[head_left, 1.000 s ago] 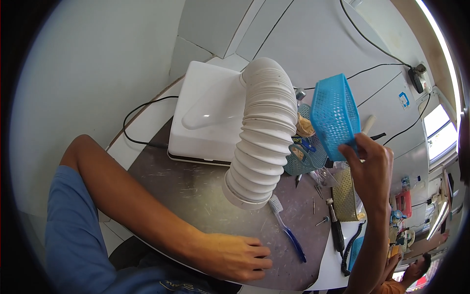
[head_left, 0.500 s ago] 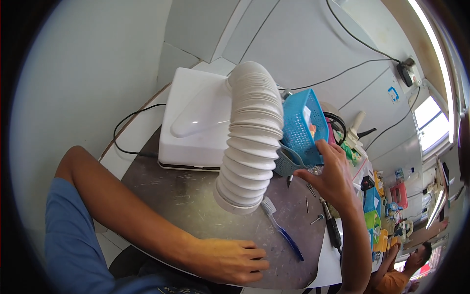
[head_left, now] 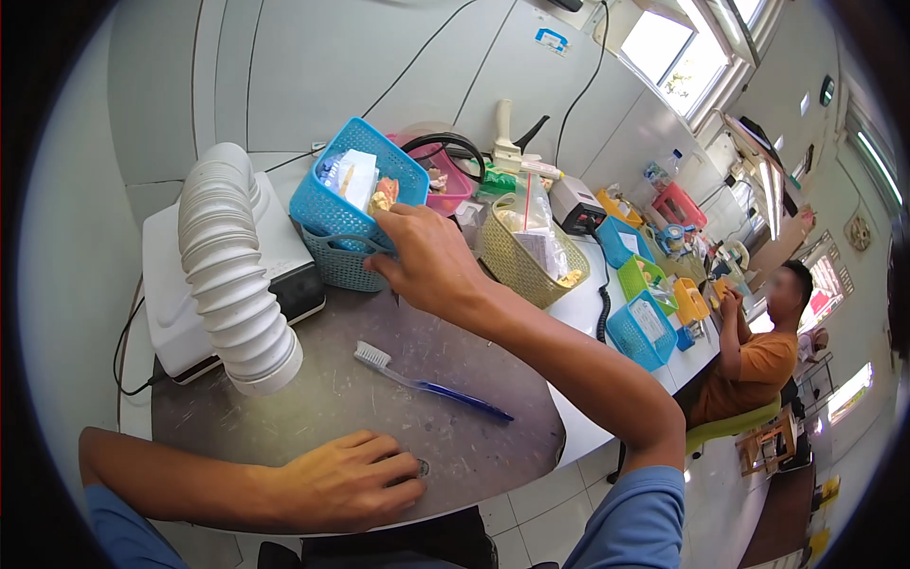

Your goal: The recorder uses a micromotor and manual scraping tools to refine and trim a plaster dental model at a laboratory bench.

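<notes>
Two bare hands are at the tabletop (head_left: 580,308), which carries a dark, scratched mat (head_left: 474,448). Close to the near edge, the left hand (head_left: 355,479) lies palm down on the mat, with its fingers loosely bent and a little spread; no object shows in it, but its underside is hidden. Beyond it, around the middle of the mat, lies a toothbrush (head_left: 464,395), with its bristles toward the far left corner and its blue handle pointing to the right edge.

At the left end stands a white box (head_left: 171,275), from which a ribbed hose (head_left: 227,275) bends down over the mat. Farther on, behind the mat, the right hand (head_left: 422,256) reaches to the near right corner of the blue basket (head_left: 332,209). This hand is half open, its thumb apart from its fingers; I cannot tell if it grips the rim. The blue basket rests, tilted, on top of a grey basket (head_left: 341,266), and has a white packet (head_left: 358,178) inside.

Right of this hand is a yellow basket (head_left: 531,251); toward the far edge, a pink basket (head_left: 453,194). Still farther along, a person in orange (head_left: 758,365) sits at the tabletop.
</notes>
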`<state>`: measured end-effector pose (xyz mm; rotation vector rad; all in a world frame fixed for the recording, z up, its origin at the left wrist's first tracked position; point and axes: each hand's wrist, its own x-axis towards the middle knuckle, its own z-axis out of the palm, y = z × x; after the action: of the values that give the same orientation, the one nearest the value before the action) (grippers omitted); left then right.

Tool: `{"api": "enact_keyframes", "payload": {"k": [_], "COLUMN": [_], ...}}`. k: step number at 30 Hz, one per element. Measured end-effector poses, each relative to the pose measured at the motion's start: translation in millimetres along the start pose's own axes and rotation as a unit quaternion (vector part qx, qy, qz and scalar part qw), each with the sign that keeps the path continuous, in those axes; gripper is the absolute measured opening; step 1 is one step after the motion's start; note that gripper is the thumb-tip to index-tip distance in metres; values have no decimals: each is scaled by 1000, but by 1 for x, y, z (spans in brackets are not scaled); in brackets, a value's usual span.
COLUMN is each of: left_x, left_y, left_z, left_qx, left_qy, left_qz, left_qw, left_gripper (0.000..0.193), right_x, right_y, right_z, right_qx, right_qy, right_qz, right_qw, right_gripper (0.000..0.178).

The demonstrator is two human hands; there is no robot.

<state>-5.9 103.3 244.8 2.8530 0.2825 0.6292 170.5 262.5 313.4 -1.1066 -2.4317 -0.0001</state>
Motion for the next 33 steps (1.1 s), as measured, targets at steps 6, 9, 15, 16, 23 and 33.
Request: {"api": "enact_keyframes", "payload": {"k": [6, 9, 15, 16, 23, 33], "left_x": [-2, -3, -1, -1, 3, 10], "left_y": [1, 1, 2, 1, 1, 5], "left_z": [1, 1, -2, -2, -4, -3], "left_qx": [-10, -14, -29, -30, -27, 0], "left_qy": [15, 17, 17, 15, 3, -12], "left_qz": [3, -1, -5, -4, -14, -33], "left_qw": [1000, 1000, 999, 999, 1000, 999], "left_gripper": [25, 26, 22, 22, 21, 19], "right_x": [10, 11, -13, -21, -90, -188], "right_y": [-5, -7, 5, 12, 71, 165], "right_z": [-16, -51, -140, -153, -232, -261], "right_qx": [1, -17, -35, -59, -206, -219], "right_qy": [11, 35, 53, 62, 65, 78], "right_qz": [-40, -49, 32, 34, 118, 245], "right_qw": [999, 998, 997, 996, 969, 941], "right_gripper": [29, 24, 17, 17, 32, 33]}}
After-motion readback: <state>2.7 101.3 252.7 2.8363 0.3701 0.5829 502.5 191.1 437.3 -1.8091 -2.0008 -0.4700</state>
